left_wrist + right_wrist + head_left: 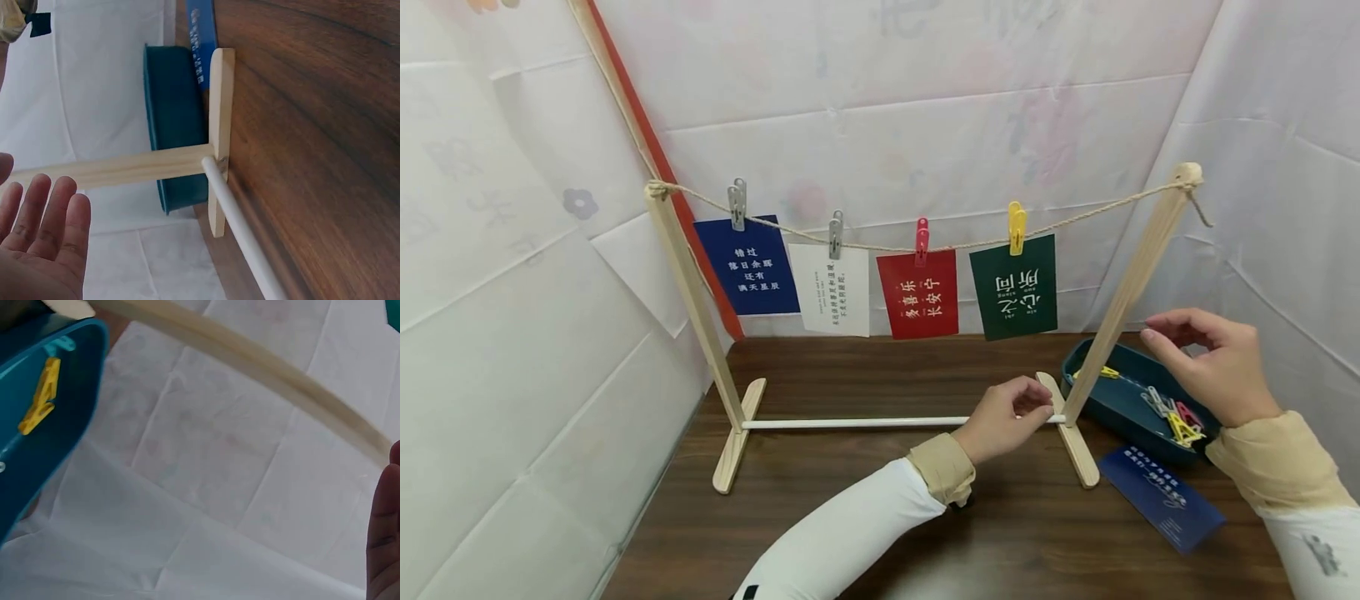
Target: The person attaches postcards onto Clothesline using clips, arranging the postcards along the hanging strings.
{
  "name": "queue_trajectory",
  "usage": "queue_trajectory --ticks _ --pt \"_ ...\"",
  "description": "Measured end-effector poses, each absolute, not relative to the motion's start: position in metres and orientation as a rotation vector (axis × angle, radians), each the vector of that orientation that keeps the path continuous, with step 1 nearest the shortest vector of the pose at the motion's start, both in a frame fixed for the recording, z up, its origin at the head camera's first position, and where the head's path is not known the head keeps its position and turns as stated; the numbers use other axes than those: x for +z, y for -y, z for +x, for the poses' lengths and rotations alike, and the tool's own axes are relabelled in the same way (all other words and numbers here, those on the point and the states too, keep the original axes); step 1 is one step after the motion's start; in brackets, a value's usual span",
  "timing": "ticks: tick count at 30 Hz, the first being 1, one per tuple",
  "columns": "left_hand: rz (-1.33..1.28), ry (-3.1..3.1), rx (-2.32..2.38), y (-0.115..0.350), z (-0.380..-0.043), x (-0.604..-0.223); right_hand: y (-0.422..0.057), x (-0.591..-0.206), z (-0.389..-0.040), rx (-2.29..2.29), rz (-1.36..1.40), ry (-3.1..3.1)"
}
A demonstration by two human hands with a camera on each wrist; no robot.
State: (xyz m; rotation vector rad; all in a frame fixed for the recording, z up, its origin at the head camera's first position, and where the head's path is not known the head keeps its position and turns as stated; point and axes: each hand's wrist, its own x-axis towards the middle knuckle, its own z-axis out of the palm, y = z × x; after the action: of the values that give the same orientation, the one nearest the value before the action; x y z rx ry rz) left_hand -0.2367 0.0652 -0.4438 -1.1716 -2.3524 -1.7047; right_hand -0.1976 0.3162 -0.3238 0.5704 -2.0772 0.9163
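My left hand (1006, 419) hovers near the white rod (850, 423) of a wooden stand, fingers relaxed and holding nothing. Beside the stand's right post (1131, 296), my right hand (1217, 367) is raised over a dark teal tray (175, 100) with loosely bent fingers and nothing in them. On the twine (1097, 211) between the posts hang a blue card (767, 242), a white card (811, 292), a red card (895, 292) and a green card (988, 283). Grey clothespins (737, 208) hold the first two; a red clothespin (922, 242) and a yellow clothespin (1017, 232) hold the others.
Loose yellow clothespins (44, 394), with grey and pink ones, lie in the tray. Another blue card (1195, 521) lies on the brown table (880, 500) in front of it. Pale cloth (925, 100) hangs behind, and a red strip (632, 100) runs down at the left.
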Motion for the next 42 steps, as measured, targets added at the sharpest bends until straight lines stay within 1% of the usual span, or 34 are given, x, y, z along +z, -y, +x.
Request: queue_trajectory --ticks 7,13,22,31,42 --pt "-1.340 2.431 -1.475 -0.077 -0.226 -0.454 -0.333 -0.343 -0.199 0.845 0.479 2.156" --pt "-1.482 2.458 -1.119 -0.086 -0.217 -0.462 -0.350 -0.364 -0.200 0.735 0.404 2.318" --pt "-1.614 2.534 -0.556 -0.099 -0.203 -0.467 -0.376 -0.389 -0.211 0.654 0.292 2.663" --pt "-1.704 2.617 -0.320 -0.119 -0.196 -0.468 -0.393 -0.400 -0.220 0.567 0.276 2.871" --pt "-1.799 2.658 -0.026 -0.140 -0.201 -0.476 -0.412 -0.411 -0.246 0.465 0.244 3.010"
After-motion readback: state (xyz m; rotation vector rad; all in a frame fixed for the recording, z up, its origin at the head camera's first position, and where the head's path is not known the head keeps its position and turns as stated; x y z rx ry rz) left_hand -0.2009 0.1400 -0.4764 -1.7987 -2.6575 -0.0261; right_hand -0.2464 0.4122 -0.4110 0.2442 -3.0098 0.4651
